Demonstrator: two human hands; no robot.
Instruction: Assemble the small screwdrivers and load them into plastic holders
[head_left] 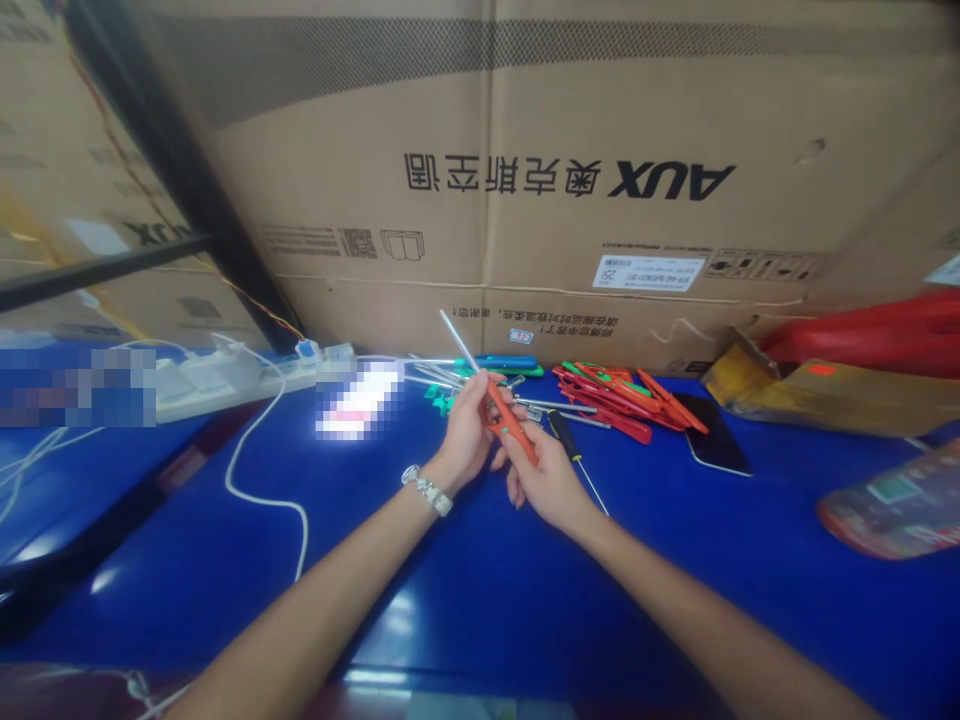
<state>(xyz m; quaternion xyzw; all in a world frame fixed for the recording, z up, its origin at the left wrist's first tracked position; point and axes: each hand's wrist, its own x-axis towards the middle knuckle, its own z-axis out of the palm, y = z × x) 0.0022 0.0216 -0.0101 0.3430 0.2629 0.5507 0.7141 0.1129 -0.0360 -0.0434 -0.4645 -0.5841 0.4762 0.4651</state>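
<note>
Both my hands meet over the blue table (465, 600) and hold one red-handled screwdriver (506, 425). Its thin metal shaft (457, 340) sticks up and to the left. My left hand (469, 430), with a watch on its wrist, is closed round the upper part of the handle. My right hand (544, 480) grips the lower end of the handle. Just behind my hands lie a pile of red screwdrivers (622, 395) and several loose metal shafts (442, 378).
A large AUX cardboard box (525, 180) stands along the back of the table. A dark phone (716, 435) lies at the right, a black-handled screwdriver (570, 445) beside my right hand. A white power strip (240, 375) and white cable (262, 480) lie at the left.
</note>
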